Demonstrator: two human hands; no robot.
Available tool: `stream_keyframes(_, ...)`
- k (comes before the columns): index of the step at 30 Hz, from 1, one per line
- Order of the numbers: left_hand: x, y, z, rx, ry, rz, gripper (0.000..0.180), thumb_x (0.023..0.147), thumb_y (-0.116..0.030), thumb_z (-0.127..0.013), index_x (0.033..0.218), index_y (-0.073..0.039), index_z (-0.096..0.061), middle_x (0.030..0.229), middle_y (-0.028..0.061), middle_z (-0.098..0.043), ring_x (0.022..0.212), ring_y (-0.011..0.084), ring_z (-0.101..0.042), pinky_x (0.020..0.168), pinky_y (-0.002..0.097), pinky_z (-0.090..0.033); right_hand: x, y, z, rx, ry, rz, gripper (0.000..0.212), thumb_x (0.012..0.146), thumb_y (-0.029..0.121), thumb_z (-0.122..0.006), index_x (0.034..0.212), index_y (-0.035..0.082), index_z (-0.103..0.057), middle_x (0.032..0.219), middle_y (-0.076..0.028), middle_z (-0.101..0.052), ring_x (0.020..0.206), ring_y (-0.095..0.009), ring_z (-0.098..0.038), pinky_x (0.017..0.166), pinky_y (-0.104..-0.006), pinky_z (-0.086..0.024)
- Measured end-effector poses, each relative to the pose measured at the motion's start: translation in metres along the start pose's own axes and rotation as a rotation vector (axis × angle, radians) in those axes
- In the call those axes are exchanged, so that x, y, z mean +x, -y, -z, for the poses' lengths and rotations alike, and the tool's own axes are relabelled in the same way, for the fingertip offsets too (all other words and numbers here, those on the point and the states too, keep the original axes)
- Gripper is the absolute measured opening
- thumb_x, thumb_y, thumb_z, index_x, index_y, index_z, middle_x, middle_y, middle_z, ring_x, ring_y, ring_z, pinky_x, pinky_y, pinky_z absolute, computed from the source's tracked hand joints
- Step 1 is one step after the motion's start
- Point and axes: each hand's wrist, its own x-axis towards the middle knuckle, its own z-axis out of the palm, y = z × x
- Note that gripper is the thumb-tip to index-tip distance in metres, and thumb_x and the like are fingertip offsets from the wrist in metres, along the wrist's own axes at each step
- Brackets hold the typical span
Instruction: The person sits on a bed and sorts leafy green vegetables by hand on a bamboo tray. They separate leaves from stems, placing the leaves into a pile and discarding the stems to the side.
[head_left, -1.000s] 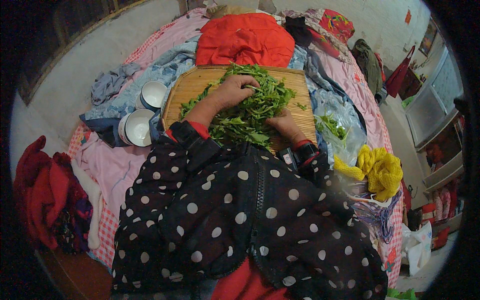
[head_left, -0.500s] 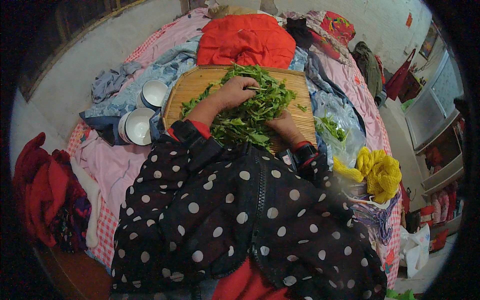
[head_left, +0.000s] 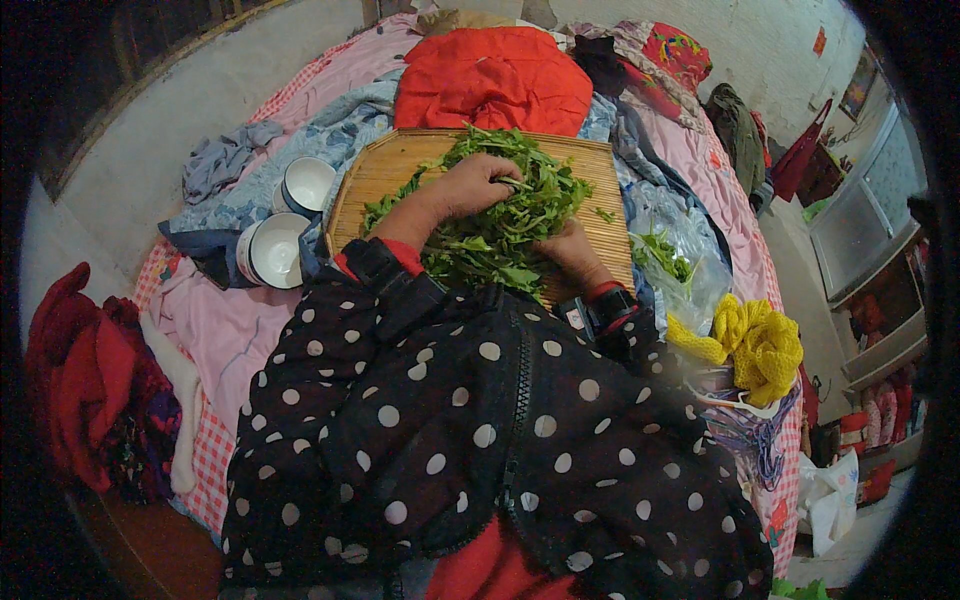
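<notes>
Dim room, dark, perhaps grainy corners

Fingertips of the right hand hidden in the leafy greens, dotted jacket cut off below.

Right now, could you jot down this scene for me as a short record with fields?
Left hand: in the leafy greens, pinching some
Right hand: at their lower right edge, grip partly hidden
Under the greens: wooden-looking board
Left of board: white bowls
Right of board: clear plastic bag
Beyond board: red cloth
</notes>
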Motion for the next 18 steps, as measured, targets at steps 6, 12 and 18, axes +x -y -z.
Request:
stream_keyframes(6,0.004,0.002,-0.001,0.049,0.014,-0.077,0.021,0.076,-0.008,-0.057,0.096,-0.003,-0.061,0.086,0.0071,-0.063,0.084,0.0140,-0.056,0.077,0.0290,-0.045,-0.004,0.001,-0.002,-0.010,0.049,0.069,0.043,0.067,-0.004,-0.065,0.109,0.000,-0.056,0.103,-0.007,-0.063,0.091,-0.016,-0.059,0.079,-0.0302,-0.049)
stream_keyframes(12,0.002,0.008,-0.002,0.024,-0.012,-0.082,0.021,0.074,-0.008,-0.058,0.094,-0.003,-0.063,0.086,0.0061,-0.063,0.080,0.0141,-0.057,0.074,0.0281,-0.045,-0.002,0.005,-0.002,-0.089,-0.006,-0.020,0.044,0.067,-0.004,-0.065,0.110,0.001,-0.056,0.103,-0.007,-0.063,0.090,-0.016,-0.059,0.078,-0.0303,-0.049)
stream_keyframes(18,-0.005,0.014,-0.005,-0.315,-0.214,-0.001,0.021,0.073,-0.012,-0.063,0.093,-0.005,-0.065,0.082,0.0022,-0.063,0.072,0.0105,-0.055,0.067,0.0246,-0.045,-0.006,0.011,-0.002,0.018,0.004,-0.027,0.045,0.067,-0.003,-0.065,0.111,-0.001,-0.055,0.102,-0.008,-0.063,0.087,-0.018,-0.060,0.077,-0.0305,-0.049)
